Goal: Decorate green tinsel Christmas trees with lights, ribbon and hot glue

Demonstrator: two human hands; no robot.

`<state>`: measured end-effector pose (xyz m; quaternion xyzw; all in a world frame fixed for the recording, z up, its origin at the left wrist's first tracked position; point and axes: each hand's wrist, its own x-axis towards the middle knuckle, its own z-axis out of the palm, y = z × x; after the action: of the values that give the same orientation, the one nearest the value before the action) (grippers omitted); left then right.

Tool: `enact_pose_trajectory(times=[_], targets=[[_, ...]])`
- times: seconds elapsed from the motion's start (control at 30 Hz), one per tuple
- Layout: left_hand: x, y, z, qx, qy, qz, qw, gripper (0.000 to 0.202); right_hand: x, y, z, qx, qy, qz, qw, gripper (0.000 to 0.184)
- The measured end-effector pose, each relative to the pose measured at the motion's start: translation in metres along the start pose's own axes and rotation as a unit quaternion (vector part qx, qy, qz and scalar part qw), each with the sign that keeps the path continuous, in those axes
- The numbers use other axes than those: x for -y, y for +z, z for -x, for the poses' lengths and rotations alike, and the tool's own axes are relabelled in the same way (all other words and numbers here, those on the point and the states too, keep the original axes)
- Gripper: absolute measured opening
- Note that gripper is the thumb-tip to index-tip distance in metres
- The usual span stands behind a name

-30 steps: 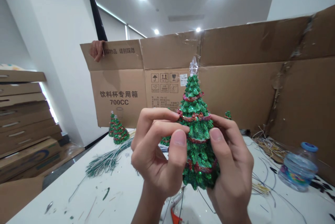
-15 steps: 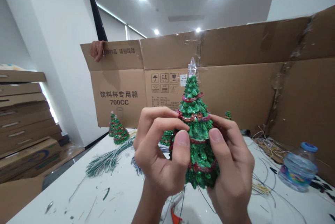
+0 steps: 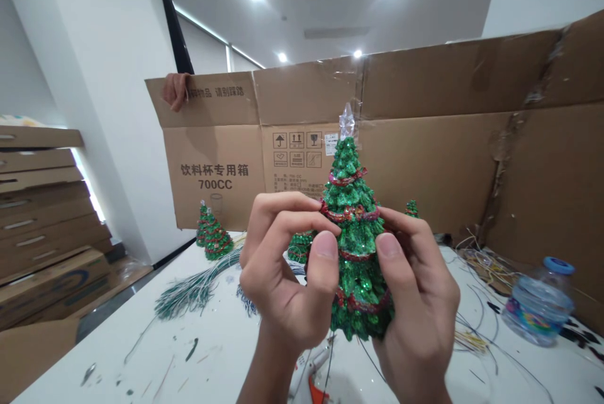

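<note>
Ceiling lights and white walls fill the top of my feed, and a flattened cardboard carton (image 3: pixel 212 165) stands upright along the far edge of the white desk (image 3: pixel 198 353). A co-worker's hand (image 3: pixel 174 90) hooks over the carton's top edge at the far left.

Near the middle of the desk, held in the air above it, I have a glittery green Christmas tree (image 3: pixel 353 265). It stands nearly upright with a slight lean, its lumpy boughs coated in green sequins and wound with a red tinsel garland (image 3: pixel 352 214). A clear star topper (image 3: pixel 346 122) sits on its tip. My left hand (image 3: pixel 287 272) and right hand (image 3: pixel 418 303) pinch it from either side. The left thumb and curled fingers (image 3: pixel 292 209) press on the tree's lower left side, while the right thumb and fingers (image 3: pixel 389 245) clasp the right side.

Smaller glitter trees (image 3: pixel 216 240) stand toward the far left edge of the desk. A bundle of green-and-white wired stems (image 3: pixel 195 291) lies in front of them, and a hot glue gun (image 3: pixel 309 379) lies at the near edge, just below my hands. Loose wires (image 3: pixel 476 341) trail across the right side beside a crumpled plastic bottle (image 3: pixel 538 303) with a blue cap; I can't tell what is inside it.
</note>
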<state>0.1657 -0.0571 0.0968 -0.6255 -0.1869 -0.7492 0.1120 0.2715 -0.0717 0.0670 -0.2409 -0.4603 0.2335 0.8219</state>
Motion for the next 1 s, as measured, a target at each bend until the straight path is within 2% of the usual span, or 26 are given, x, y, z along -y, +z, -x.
enact_pose_trajectory(times=[0.17,0.4,1.0], targets=[[-0.0017,0.0006,0.0009,0.007,-0.004,0.015,1.0,0.019,0.0031,-0.001,0.0,-0.004,0.009,-0.011,1.0,0.017],[-0.0034,0.0027,0.0018,-0.011,-0.013,0.029,0.999,0.019,0.0047,-0.0026,-0.0004,0.005,-0.002,0.0,1.0,0.018],[-0.0023,0.0018,0.0016,-0.011,-0.012,0.012,1.0,0.019,0.0025,-0.0032,0.0001,0.008,0.001,0.001,1.0,0.019]])
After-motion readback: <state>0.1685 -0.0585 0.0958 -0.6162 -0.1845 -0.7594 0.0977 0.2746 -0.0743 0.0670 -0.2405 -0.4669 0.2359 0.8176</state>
